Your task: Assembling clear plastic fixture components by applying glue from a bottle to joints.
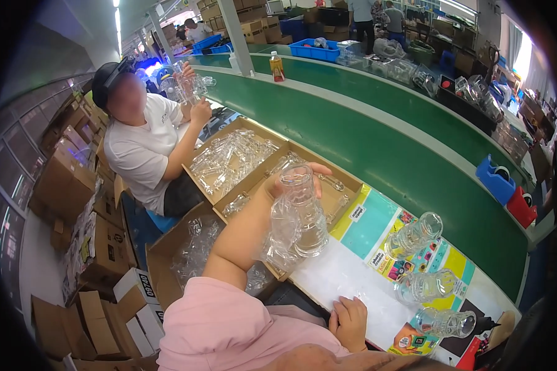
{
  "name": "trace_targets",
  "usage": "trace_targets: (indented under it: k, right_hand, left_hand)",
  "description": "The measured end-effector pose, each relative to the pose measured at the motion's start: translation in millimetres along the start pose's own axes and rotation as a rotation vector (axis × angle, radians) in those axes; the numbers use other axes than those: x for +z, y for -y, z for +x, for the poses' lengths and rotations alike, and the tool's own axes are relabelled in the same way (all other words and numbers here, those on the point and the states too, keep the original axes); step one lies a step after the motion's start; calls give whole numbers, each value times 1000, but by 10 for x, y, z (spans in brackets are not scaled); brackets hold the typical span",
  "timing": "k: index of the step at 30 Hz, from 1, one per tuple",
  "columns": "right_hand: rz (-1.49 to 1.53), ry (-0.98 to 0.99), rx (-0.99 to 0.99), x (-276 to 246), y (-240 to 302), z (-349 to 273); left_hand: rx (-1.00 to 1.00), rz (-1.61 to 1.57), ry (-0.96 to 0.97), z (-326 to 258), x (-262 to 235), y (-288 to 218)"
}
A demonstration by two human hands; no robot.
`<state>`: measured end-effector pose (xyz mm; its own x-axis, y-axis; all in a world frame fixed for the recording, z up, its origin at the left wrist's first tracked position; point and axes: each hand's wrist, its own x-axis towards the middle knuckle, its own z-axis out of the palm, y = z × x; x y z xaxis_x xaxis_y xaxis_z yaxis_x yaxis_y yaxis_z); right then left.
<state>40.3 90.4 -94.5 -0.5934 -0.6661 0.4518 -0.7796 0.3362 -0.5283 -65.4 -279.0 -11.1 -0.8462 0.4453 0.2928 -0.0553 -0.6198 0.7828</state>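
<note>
My left hand (319, 171) reaches out above the table's edge, its fingers curled round a clear glass vessel (306, 226) with a flared rim. A crumpled clear plastic bag (280, 232) hangs against the vessel's left side; the glass hides part of the hand. My right hand (349, 323) rests at the near table edge, fingers bent together, with nothing visible in it. To its right, three similar glass vessels lie or lean on the printed sheets: the far vessel (414, 235), the middle vessel (425, 285) and the near vessel (444, 323).
Beyond my left hand, a divided cardboard tray (346, 207) holds several small glass parts (232, 157). A carton (161, 263) of clear plastic bags sits below. A co-worker (142, 136) handles glass at the left. A green conveyor belt (377, 148) runs behind, with a drink bottle (277, 67).
</note>
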Motion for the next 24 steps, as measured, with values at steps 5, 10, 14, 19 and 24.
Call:
trace_targets:
  k: [5, 10, 14, 19, 24]
  right_hand:
    - [-14, -4, -7, 21, 19, 19]
    - [-8, -13, -7, 29, 13, -4]
    - [13, 1, -11, 38, -18, 14]
    - [-4, 38, -17, 14, -37, -52]
    - [-18, 39, -10, 50, -19, -14]
  left_hand:
    - [136, -96, 89, 33, 31, 63]
    - [105, -12, 85, 23, -4, 65]
    - [-32, 86, -37, 4, -2, -22]
    - [21, 79, 7, 12, 102, 16]
    - [13, 42, 145, 11, 86, -14]
